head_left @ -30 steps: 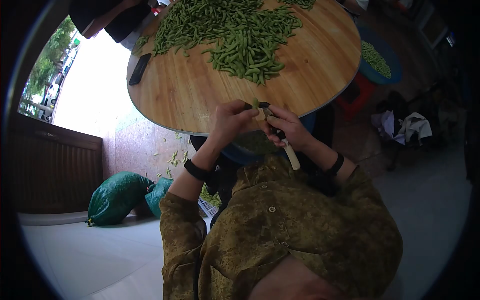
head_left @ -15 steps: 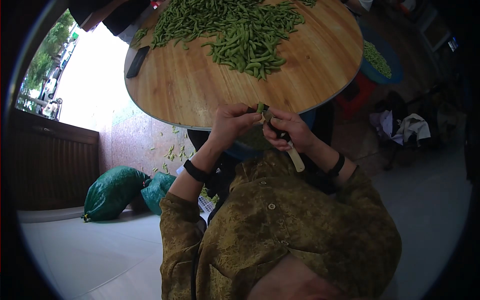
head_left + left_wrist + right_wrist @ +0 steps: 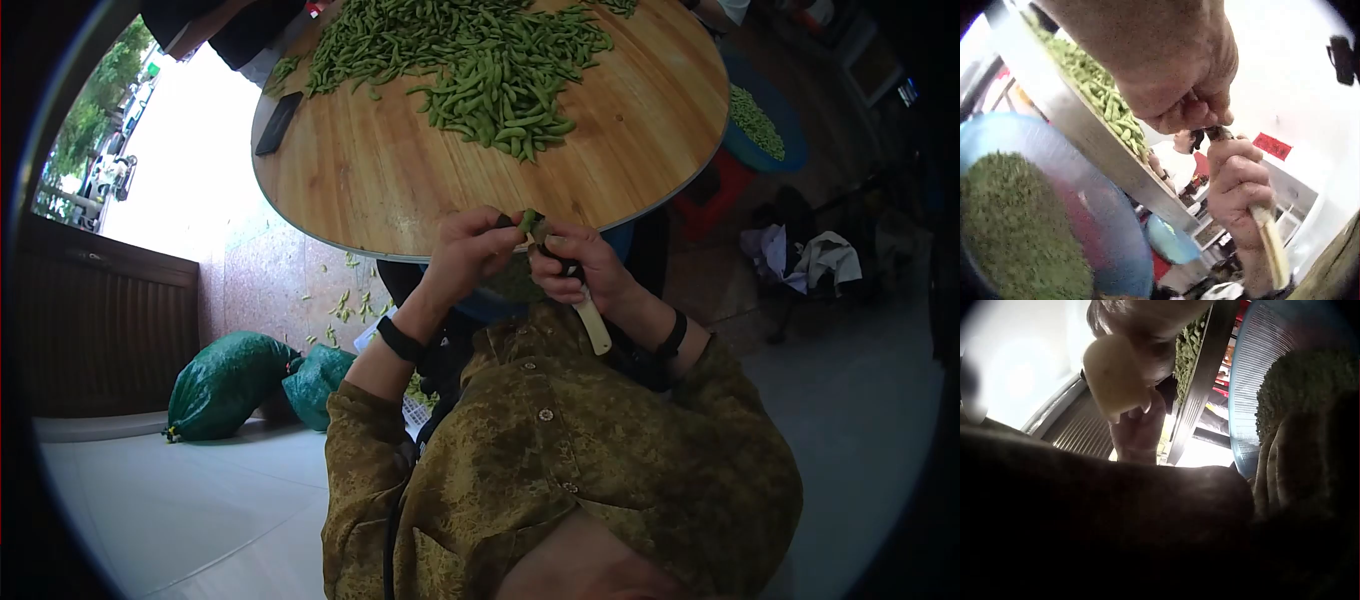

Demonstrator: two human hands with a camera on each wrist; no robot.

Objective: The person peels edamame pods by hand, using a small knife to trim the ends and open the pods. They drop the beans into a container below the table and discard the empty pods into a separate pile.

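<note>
At the near edge of the round wooden table (image 3: pixel 400 170), both hands meet over a blue basin. The left hand (image 3: pixel 470 250) pinches a green pod (image 3: pixel 528 220) between thumb and fingers. Curled round a tool with a pale handle (image 3: pixel 592 322), the right hand (image 3: pixel 590 265) has its fingertips close to the pod. In the left wrist view the pale handle (image 3: pixel 1270 247) sticks out below the right fist (image 3: pixel 1238 181). The right wrist view shows the handle end (image 3: pixel 1113 375) large; the tool's working end is hidden there. A heap of green pods (image 3: pixel 500 95) lies on the table.
A dark phone-like object (image 3: pixel 278 123) lies at the table's left edge. The basin (image 3: pixel 1119 250) below holds small green pieces. Another blue basin (image 3: pixel 790 145) stands at the right, and green sacks (image 3: pixel 230 385) rest on the floor at the left. Other people are partly visible across the table.
The hands and the pod have shifted slightly to the right since the earlier frames. The left hand still pinches the pod, and the right keeps its grip on the pale-handled tool.
</note>
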